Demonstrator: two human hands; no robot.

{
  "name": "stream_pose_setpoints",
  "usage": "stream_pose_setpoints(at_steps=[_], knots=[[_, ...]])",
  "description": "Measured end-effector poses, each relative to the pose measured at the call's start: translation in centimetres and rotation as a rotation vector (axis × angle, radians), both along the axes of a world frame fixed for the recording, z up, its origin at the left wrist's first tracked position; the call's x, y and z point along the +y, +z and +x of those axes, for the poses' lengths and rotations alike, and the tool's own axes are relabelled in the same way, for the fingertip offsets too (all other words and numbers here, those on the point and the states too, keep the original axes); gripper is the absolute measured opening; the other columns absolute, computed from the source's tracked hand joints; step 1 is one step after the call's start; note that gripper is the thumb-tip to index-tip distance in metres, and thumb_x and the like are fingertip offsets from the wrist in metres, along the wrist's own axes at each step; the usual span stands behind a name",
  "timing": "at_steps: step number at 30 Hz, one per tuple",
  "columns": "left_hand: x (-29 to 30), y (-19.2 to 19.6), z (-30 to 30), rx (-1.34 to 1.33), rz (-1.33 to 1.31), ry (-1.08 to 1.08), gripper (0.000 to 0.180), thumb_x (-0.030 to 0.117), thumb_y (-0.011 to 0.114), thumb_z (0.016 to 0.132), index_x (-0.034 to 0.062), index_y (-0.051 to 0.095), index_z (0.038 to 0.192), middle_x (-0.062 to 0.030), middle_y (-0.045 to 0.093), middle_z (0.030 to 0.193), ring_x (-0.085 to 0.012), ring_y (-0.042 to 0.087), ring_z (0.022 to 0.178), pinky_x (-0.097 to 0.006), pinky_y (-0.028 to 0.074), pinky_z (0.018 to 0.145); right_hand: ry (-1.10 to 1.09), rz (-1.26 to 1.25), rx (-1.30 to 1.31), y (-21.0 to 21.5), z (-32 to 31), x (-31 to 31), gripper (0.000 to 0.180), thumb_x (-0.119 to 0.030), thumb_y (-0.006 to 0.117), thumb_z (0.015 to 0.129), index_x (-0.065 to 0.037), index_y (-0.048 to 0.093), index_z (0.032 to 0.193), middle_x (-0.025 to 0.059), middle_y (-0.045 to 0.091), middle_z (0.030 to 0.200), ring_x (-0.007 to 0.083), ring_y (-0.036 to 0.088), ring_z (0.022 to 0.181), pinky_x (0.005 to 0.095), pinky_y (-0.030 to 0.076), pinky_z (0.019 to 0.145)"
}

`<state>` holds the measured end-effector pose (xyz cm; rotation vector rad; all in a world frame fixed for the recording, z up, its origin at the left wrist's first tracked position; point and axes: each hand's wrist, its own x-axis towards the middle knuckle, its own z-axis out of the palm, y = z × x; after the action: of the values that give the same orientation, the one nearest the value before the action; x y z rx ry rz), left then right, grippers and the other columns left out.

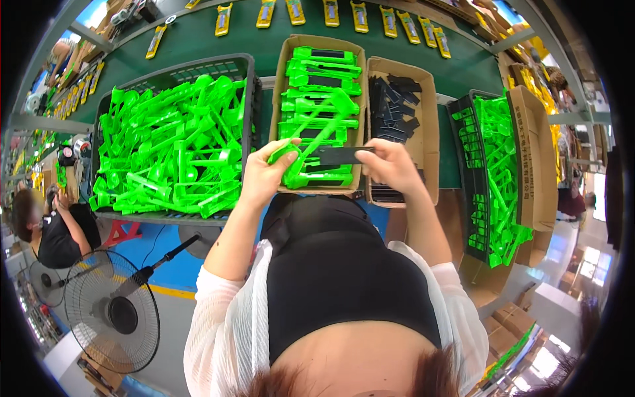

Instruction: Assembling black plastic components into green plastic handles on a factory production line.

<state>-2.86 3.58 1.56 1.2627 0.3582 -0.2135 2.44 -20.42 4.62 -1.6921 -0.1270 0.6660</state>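
Observation:
My left hand [262,173] is closed around a bright green plastic part [323,135] with a long arm slanting up and to the right. In my right hand [391,164], thumb and fingers pinch the end of a flat black rectangular strip [338,155]. The strip reaches left to the green part; whether they touch, I cannot tell. Both hands are over the near end of a cardboard box [283,59] holding stacked green parts with black strips on them. Beside it on the right, a second cardboard box [428,92] contains loose black strips [395,112].
A large black crate [250,86] heaped with green parts stands at the left. Another black crate [463,132] of green parts is at the right, beside an open carton [532,159]. Yellow packages line the green table [192,49]. A fan [122,314] and a seated person [56,231] are at the left.

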Motion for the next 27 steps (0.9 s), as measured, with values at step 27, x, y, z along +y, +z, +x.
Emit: stream_pose_setpoints(at_steps=[27], knots=[[2.4,-2.0,0.9,-0.046,0.146,-0.328,0.013,0.005,0.059,0.080,0.0012,0.064,0.092,-0.0011,0.062,0.077,-0.0062,0.053,0.070,-0.023,0.045,0.064,0.050,-0.439,-0.064,-1.9,0.7,3.0,0.039,-0.035,0.071,0.070,0.000,0.057,0.079,0.0121,0.060,0.064,0.0176,0.059,0.056,0.0309,0.046,0.056]])
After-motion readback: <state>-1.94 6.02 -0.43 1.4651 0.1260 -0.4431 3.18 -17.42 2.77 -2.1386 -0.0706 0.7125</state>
